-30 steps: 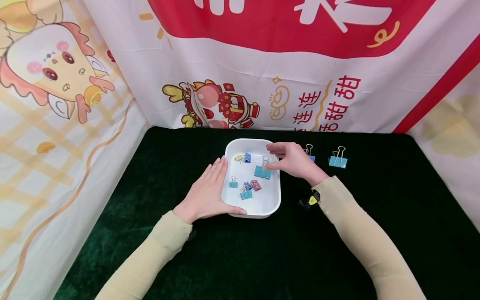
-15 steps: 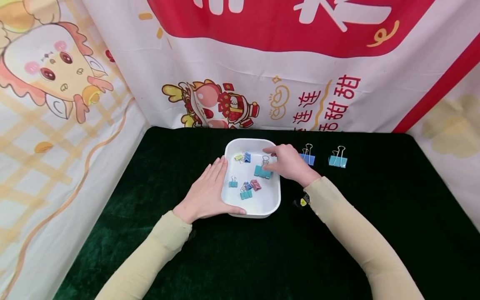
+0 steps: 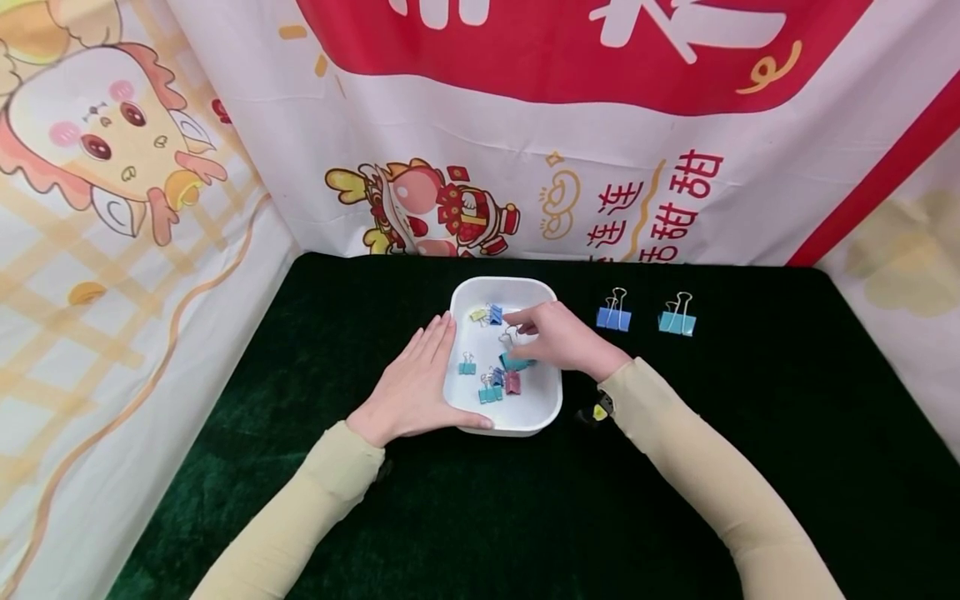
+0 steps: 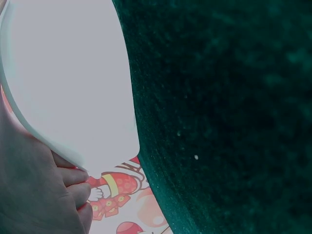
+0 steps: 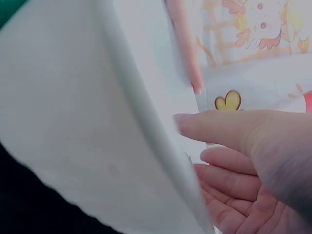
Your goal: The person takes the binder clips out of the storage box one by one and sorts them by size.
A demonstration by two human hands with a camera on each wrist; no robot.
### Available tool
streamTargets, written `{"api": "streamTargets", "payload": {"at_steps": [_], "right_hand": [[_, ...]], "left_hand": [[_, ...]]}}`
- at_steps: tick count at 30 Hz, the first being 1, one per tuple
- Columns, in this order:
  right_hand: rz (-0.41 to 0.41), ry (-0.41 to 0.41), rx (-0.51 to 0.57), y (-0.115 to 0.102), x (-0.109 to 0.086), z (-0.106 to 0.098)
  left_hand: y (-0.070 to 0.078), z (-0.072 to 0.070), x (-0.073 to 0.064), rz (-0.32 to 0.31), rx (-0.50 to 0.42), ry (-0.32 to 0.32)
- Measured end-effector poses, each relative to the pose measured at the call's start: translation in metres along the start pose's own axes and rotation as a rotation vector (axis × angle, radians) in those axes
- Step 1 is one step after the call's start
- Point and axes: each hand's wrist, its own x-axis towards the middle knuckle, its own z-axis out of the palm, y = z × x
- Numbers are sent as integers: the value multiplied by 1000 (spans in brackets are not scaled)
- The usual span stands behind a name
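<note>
A white tray (image 3: 528, 417) stands on the dark green cloth with several small binder clips inside. My left hand (image 3: 415, 385) rests against its left side, fingers straight along the rim and thumb across the near left corner. In the left wrist view those fingers (image 4: 73, 195) lie along the tray's outer wall. Reaching in over the right rim, my right hand (image 3: 564, 337) pinches a large teal binder clip (image 3: 516, 362), which is tilted and partly covered by the hand. The right wrist view shows thumb and curled fingers, but the tray wall hides the clip.
Inside the tray are a yellow clip (image 3: 478, 316), a blue clip (image 3: 495, 314), small teal clips (image 3: 491, 393) and a pink clip (image 3: 512, 382). On the cloth to the right stand a large blue binder clip (image 3: 613, 318) and a large teal one (image 3: 677, 322). A printed curtain hangs behind.
My right hand has moved left and toward me inside the tray. The large teal clip has shifted with it and tipped; the pink clip has turned slightly. My left hand has stayed put.
</note>
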Motion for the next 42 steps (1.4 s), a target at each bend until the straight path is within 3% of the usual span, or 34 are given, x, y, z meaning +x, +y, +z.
{"api": "streamTargets", "payload": {"at_steps": [7, 13, 20, 31, 42], "right_hand": [[-15, 18, -86, 8, 8, 0], [-47, 41, -94, 12, 14, 2], [-82, 61, -13, 17, 14, 0], [-107, 14, 95, 14, 8, -3], [-35, 44, 146, 13, 5, -5]], "left_hand": [[1, 0, -1, -4, -11, 0], [0, -1, 0, 3, -14, 0], [1, -2, 1, -4, 1, -6], [2, -2, 0, 0, -12, 6], [1, -2, -2, 1, -12, 4]]}}
